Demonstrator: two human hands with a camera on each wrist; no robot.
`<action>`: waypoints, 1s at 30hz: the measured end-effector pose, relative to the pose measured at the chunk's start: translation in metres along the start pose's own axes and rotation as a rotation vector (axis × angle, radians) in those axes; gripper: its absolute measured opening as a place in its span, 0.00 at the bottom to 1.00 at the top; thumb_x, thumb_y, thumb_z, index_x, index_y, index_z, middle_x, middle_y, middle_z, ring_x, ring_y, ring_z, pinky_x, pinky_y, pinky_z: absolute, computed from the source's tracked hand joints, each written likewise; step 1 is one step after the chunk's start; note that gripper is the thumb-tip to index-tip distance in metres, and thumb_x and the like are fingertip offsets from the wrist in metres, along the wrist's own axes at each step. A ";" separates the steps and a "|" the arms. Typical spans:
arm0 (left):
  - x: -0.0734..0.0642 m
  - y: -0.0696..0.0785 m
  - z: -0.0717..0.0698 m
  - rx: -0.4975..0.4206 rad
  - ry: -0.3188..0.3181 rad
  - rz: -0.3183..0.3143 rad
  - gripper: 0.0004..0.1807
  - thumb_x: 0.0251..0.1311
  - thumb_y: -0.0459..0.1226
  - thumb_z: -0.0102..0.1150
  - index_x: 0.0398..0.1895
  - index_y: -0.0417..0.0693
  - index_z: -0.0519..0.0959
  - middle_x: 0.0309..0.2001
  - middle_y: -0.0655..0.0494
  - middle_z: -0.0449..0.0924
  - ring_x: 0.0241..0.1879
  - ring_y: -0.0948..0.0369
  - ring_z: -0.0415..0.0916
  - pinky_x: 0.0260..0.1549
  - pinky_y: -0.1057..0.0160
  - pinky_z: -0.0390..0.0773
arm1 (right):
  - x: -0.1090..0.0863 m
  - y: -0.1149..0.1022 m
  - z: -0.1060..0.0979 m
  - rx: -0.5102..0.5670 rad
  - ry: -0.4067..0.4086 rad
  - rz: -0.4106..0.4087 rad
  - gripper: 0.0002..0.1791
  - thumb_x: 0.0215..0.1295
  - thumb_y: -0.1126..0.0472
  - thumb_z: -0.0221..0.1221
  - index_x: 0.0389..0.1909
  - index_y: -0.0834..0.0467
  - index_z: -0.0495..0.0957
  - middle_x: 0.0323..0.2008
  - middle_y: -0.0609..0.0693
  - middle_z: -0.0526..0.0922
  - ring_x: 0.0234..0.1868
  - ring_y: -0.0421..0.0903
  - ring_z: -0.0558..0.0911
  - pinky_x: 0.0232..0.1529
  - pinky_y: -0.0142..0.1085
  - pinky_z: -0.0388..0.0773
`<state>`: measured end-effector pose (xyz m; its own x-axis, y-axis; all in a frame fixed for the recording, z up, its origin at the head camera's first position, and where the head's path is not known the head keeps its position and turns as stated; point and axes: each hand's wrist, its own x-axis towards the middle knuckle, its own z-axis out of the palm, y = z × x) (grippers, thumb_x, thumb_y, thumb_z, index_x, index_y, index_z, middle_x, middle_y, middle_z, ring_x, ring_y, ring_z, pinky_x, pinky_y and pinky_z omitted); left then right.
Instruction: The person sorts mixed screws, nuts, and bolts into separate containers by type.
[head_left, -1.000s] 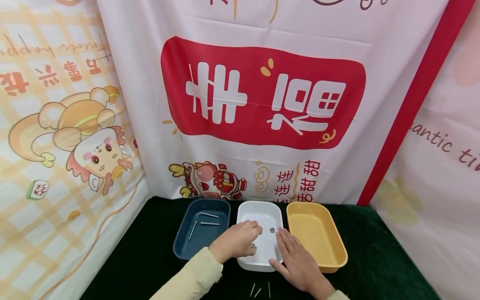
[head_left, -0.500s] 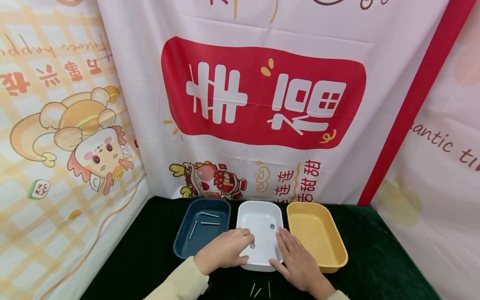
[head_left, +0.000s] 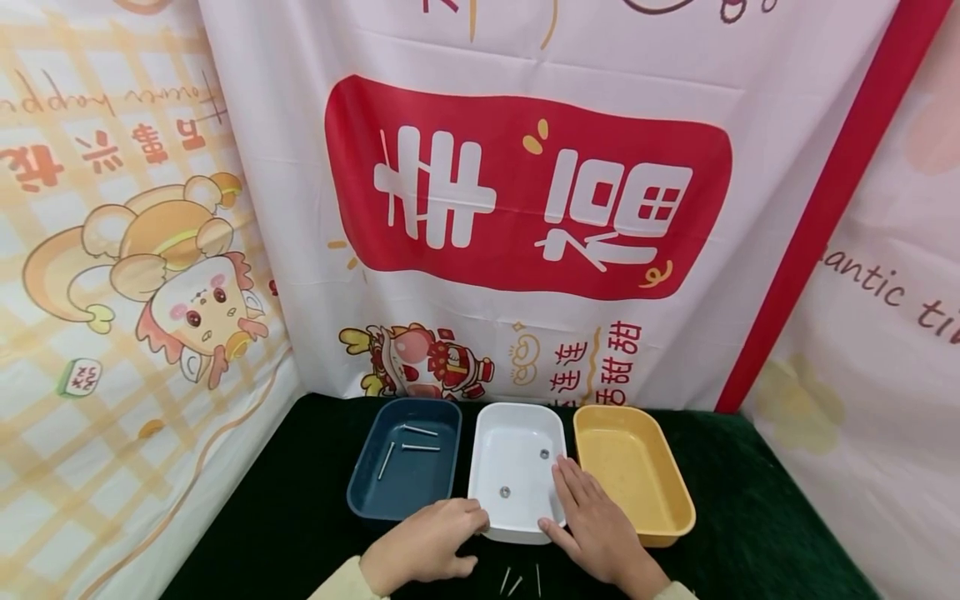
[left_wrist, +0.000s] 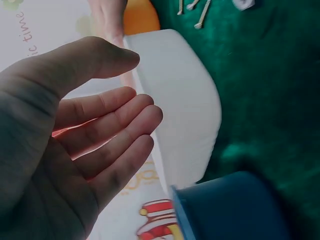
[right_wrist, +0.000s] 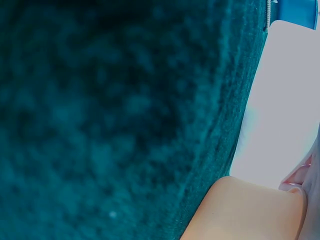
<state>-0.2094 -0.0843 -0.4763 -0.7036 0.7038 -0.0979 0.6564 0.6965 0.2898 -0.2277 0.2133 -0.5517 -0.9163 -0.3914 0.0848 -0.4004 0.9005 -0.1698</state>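
My left hand (head_left: 431,542) is beside the near-left corner of the white tray (head_left: 517,433), its fingertips right at the rim. In the left wrist view its fingers are loosely bent and hold nothing. My right hand (head_left: 596,521) lies with straight fingers along the tray's right rim, thumb at the near-right corner. Inside the white tray are two small metal nuts, one nut (head_left: 544,454) near the right wall and another nut (head_left: 505,492) nearer the front left. Three screws (head_left: 537,579) lie on the green cloth in front of the tray.
To the left stands a blue tray (head_left: 360,479) with three long screws (head_left: 420,447) in it. A yellow tray (head_left: 637,467) stands to the right, close against the white one. Dark green cloth (head_left: 765,508) covers the table, and printed fabric (head_left: 525,350) hangs behind.
My left hand has drawn back from over the white tray to its near-left corner, uncovering the front nut. The far nut has shifted slightly away. My right hand has stayed put.
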 end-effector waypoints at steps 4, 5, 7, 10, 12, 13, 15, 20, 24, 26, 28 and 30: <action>-0.010 -0.008 0.017 -0.097 -0.041 -0.033 0.15 0.63 0.41 0.74 0.52 0.57 0.85 0.46 0.66 0.86 0.40 0.74 0.79 0.45 0.70 0.86 | 0.001 -0.001 0.001 0.007 0.000 -0.002 0.51 0.75 0.24 0.42 0.85 0.54 0.51 0.87 0.50 0.50 0.87 0.51 0.51 0.84 0.54 0.54; -0.012 -0.010 0.022 -0.125 -0.050 -0.037 0.14 0.63 0.40 0.74 0.51 0.57 0.85 0.45 0.67 0.86 0.40 0.74 0.80 0.45 0.70 0.86 | 0.001 -0.001 0.001 0.007 0.000 -0.003 0.50 0.75 0.25 0.44 0.85 0.55 0.51 0.87 0.50 0.50 0.87 0.51 0.51 0.84 0.54 0.54; -0.016 -0.014 0.030 -0.186 -0.079 -0.040 0.13 0.63 0.40 0.74 0.50 0.56 0.85 0.44 0.68 0.86 0.40 0.74 0.80 0.45 0.71 0.85 | 0.001 -0.001 0.001 0.011 0.002 -0.007 0.50 0.76 0.26 0.45 0.85 0.56 0.52 0.86 0.52 0.51 0.87 0.52 0.52 0.84 0.56 0.54; -0.019 -0.018 0.039 -0.228 -0.122 -0.007 0.11 0.63 0.38 0.73 0.48 0.55 0.85 0.41 0.69 0.85 0.38 0.76 0.79 0.42 0.73 0.84 | 0.001 -0.001 -0.001 0.013 0.004 -0.007 0.50 0.76 0.26 0.45 0.85 0.56 0.52 0.86 0.52 0.51 0.87 0.53 0.52 0.84 0.56 0.55; -0.018 -0.019 0.044 -0.238 -0.143 0.020 0.11 0.63 0.36 0.73 0.47 0.55 0.85 0.40 0.68 0.86 0.37 0.77 0.79 0.40 0.73 0.84 | 0.001 -0.001 -0.001 0.013 0.007 -0.008 0.50 0.76 0.27 0.45 0.85 0.57 0.52 0.86 0.53 0.52 0.86 0.53 0.52 0.84 0.56 0.55; -0.017 -0.019 0.046 -0.225 -0.150 0.038 0.10 0.63 0.36 0.73 0.46 0.55 0.85 0.39 0.68 0.86 0.36 0.77 0.79 0.39 0.74 0.84 | 0.001 -0.001 -0.002 0.011 0.007 -0.007 0.50 0.76 0.27 0.45 0.85 0.57 0.52 0.86 0.53 0.52 0.86 0.53 0.53 0.84 0.56 0.55; -0.016 -0.020 0.050 -0.196 -0.158 0.064 0.09 0.63 0.35 0.72 0.45 0.55 0.85 0.38 0.68 0.85 0.35 0.78 0.79 0.38 0.74 0.83 | 0.000 -0.002 -0.002 0.010 0.009 -0.006 0.50 0.76 0.27 0.45 0.85 0.57 0.53 0.86 0.53 0.52 0.86 0.53 0.53 0.84 0.56 0.55; -0.012 -0.018 0.059 -0.130 -0.142 0.119 0.05 0.64 0.36 0.71 0.40 0.56 0.86 0.33 0.71 0.81 0.32 0.79 0.75 0.35 0.77 0.80 | 0.000 -0.002 0.000 0.027 0.003 -0.008 0.49 0.76 0.28 0.46 0.84 0.58 0.53 0.86 0.53 0.52 0.86 0.54 0.53 0.84 0.56 0.55; -0.011 -0.017 0.063 -0.115 -0.136 0.150 0.03 0.66 0.37 0.70 0.37 0.57 0.85 0.30 0.73 0.77 0.29 0.80 0.73 0.33 0.78 0.78 | 0.000 -0.003 0.000 0.037 0.000 -0.007 0.49 0.76 0.28 0.47 0.84 0.58 0.54 0.86 0.54 0.52 0.86 0.54 0.53 0.84 0.57 0.55; -0.009 -0.016 0.065 -0.115 -0.133 0.158 0.03 0.66 0.38 0.69 0.36 0.57 0.85 0.29 0.73 0.76 0.28 0.80 0.73 0.32 0.79 0.78 | 0.000 -0.002 -0.001 0.031 0.002 -0.004 0.50 0.76 0.28 0.46 0.84 0.58 0.53 0.86 0.53 0.52 0.86 0.54 0.53 0.84 0.57 0.55; -0.008 -0.017 0.066 -0.127 -0.133 0.159 0.03 0.67 0.38 0.69 0.35 0.57 0.85 0.28 0.73 0.77 0.28 0.80 0.73 0.31 0.79 0.77 | 0.000 -0.002 -0.001 0.025 0.005 -0.003 0.50 0.76 0.28 0.46 0.84 0.58 0.54 0.86 0.53 0.52 0.86 0.54 0.53 0.84 0.57 0.55; -0.008 -0.017 0.066 -0.146 -0.134 0.153 0.03 0.67 0.37 0.68 0.35 0.57 0.85 0.28 0.73 0.78 0.27 0.80 0.73 0.31 0.78 0.78 | 0.001 -0.001 -0.001 0.018 0.008 -0.002 0.50 0.76 0.28 0.46 0.84 0.58 0.53 0.86 0.53 0.52 0.86 0.53 0.53 0.84 0.57 0.55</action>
<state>-0.1974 -0.0926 -0.5437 -0.5501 0.8187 -0.1647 0.6996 0.5595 0.4444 -0.2277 0.2121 -0.5505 -0.9156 -0.3912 0.0929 -0.4020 0.8964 -0.1870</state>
